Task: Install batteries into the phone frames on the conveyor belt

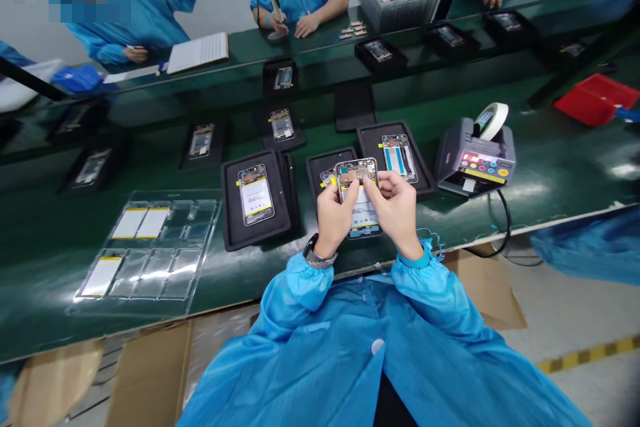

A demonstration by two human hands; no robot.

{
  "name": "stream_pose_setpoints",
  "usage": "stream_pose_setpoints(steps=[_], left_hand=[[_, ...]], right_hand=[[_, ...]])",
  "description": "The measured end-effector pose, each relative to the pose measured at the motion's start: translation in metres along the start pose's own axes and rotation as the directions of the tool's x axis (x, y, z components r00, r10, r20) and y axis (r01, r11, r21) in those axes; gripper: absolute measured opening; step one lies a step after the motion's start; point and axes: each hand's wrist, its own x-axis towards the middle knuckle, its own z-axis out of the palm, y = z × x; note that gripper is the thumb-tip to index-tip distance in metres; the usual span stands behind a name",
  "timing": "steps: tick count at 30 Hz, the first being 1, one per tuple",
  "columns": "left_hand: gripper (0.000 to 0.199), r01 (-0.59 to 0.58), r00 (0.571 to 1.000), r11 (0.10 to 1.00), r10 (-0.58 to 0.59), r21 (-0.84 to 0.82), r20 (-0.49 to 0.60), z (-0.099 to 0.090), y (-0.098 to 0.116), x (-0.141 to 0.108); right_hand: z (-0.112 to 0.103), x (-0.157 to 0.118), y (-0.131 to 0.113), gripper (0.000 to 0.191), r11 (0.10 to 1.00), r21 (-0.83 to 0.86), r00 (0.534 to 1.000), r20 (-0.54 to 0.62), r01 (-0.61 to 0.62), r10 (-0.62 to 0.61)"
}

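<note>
An opened phone [364, 212] with a white battery and bare circuit board is held between both hands above the green bench's front part. My left hand [336, 213] grips its left edge, thumb on the board. From the right, my right hand [397, 208] holds the other edge, its thumb beside the left one. Behind the phone, a black tray [316, 167] holds another phone, partly hidden. To the right, a black tray [423, 177] carries a phone frame [399, 159] with blue strips. At left, a phone with a battery [256, 193] lies in a stacked black tray [233, 230].
A tape dispenser [475, 157] with a cable stands at right. A clear plastic tray [200, 247] with several batteries lies at left. Further trays with phones line the bench behind. A red dustpan [590, 100] is far right. People in blue work across the bench.
</note>
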Motion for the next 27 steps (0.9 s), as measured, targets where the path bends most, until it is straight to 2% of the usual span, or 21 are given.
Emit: stream_pose_setpoints(steps=[9, 15, 20, 22, 24, 27], left_hand=[[0.037, 0.007, 1.0, 1.0, -0.007, -0.005, -0.028, 0.004, 0.002, -0.004], [0.032, -0.022, 0.997, 0.999, 0.02, -0.031, -0.076, 0.007, 0.002, -0.006], [0.034, -0.001, 0.998, 0.999, -0.002, -0.053, -0.065, 0.006, -0.001, -0.007], [0.039, 0.051, 0.999, 0.995, -0.051, -0.089, -0.004, 0.002, -0.004, -0.006], [0.045, 0.147, 0.983, 0.98, -0.13, -0.13, 0.133, -0.004, -0.008, -0.006], [0.051, 0.284, 0.912, 0.951, -0.228, -0.123, 0.341, -0.015, -0.018, -0.007]], right_hand=[[0.002, -0.006, 0.002, 0.032, 0.996, -0.029, 0.994, -0.069, 0.079, -0.081], [0.004, -0.01, 0.004, 0.029, 0.995, -0.046, 0.994, -0.063, 0.09, -0.093], [0.004, -0.012, 0.008, 0.027, 0.995, -0.035, 0.992, -0.084, 0.088, -0.091], [0.005, -0.011, 0.01, 0.029, 0.998, 0.009, 0.992, -0.107, 0.066, -0.064], [0.006, -0.009, 0.012, 0.032, 0.996, 0.086, 0.991, -0.134, 0.038, -0.026], [-0.004, -0.006, 0.017, 0.037, 0.989, 0.147, 0.993, -0.108, -0.036, 0.052]])
